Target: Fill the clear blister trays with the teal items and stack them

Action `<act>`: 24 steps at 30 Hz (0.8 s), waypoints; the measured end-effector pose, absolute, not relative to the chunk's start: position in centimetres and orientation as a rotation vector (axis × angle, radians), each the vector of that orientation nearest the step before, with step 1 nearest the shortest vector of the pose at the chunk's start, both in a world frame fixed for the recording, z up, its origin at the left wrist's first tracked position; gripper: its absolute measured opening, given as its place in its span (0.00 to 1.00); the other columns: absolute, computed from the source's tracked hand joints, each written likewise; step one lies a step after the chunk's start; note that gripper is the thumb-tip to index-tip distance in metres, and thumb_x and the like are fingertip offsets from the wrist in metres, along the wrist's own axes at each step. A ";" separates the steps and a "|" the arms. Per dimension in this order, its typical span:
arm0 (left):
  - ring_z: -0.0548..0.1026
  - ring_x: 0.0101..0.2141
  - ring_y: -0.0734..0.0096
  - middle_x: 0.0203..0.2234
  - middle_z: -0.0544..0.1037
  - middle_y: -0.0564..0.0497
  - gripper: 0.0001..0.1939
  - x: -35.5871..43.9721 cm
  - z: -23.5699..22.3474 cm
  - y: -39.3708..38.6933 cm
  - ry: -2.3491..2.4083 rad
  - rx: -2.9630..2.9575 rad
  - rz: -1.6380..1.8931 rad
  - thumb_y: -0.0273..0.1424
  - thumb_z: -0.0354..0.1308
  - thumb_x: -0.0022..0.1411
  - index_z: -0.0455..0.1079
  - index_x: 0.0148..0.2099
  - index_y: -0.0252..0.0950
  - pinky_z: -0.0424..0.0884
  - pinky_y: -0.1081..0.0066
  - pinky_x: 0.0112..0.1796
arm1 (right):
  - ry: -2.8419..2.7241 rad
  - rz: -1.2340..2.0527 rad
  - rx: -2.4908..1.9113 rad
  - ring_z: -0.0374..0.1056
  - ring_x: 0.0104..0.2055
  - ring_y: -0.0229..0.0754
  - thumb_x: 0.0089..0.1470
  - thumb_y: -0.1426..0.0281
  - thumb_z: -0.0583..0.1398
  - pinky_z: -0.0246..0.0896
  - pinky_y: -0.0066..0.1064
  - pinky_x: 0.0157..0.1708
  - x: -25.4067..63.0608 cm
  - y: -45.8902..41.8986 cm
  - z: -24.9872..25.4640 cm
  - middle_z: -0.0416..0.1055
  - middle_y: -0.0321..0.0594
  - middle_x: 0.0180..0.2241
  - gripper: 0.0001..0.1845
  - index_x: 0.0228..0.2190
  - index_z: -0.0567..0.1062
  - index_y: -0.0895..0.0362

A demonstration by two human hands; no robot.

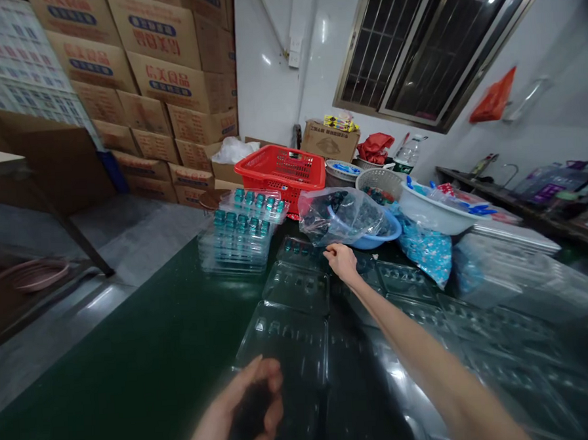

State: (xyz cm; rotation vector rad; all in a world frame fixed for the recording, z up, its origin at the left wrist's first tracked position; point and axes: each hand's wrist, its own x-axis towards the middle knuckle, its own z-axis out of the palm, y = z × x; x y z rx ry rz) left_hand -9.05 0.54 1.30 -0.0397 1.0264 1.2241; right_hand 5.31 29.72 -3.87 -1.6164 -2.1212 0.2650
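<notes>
My right hand [341, 262] lies at the far end of the dark green work surface [147, 339], its fingertips on or just above a clear plastic blister tray [300, 254]. More of these empty trays [295, 289] lie in a loose row towards me. My left hand [249, 399] is near the bottom edge of the view, blurred, its fingers curled over a clear tray [281, 342]. Whether it holds anything cannot be seen. A stack of trays filled with teal parts [240, 232] stands to the left of my right hand.
A blue basin in a plastic bag [346, 217], a white basin [434, 212] and a blue patterned bag [428, 252] sit beyond the trays. Behind them stand a red plastic basket [281, 171] and stacked cardboard boxes [158, 69]. A stack of clear trays [518, 267] lies to the right.
</notes>
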 end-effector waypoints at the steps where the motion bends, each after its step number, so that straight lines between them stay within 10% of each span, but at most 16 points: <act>1: 0.59 0.17 0.83 0.24 0.66 0.51 0.12 -9.1 1.3 0.6 1.026 -0.038 1.249 0.36 0.59 0.49 0.69 0.32 0.32 0.47 0.81 0.12 | -2.150 0.240 -1.631 0.65 0.40 0.41 0.53 0.67 0.55 0.58 0.37 0.40 5.2 30.1 -4.1 0.69 0.40 0.36 0.10 0.36 0.71 0.59; 18: 0.69 0.24 0.70 0.30 0.70 0.44 0.23 -10.8 -1.0 0.9 0.749 -0.117 1.341 0.39 0.53 0.54 0.64 0.47 0.28 0.52 0.80 0.12 | -2.471 0.021 -1.523 0.64 0.42 0.48 0.55 0.73 0.52 0.57 0.37 0.39 4.0 25.6 -1.5 0.68 0.52 0.38 0.17 0.47 0.64 0.64; 24: 0.71 0.22 0.68 0.28 0.73 0.42 0.19 -10.6 -0.6 0.5 0.858 -0.124 1.391 0.39 0.52 0.55 0.67 0.41 0.27 0.54 0.79 0.11 | -2.640 0.492 -0.785 0.64 0.34 0.35 0.54 0.67 0.55 0.57 0.24 0.34 2.5 13.1 1.5 0.68 0.35 0.34 0.10 0.40 0.70 0.52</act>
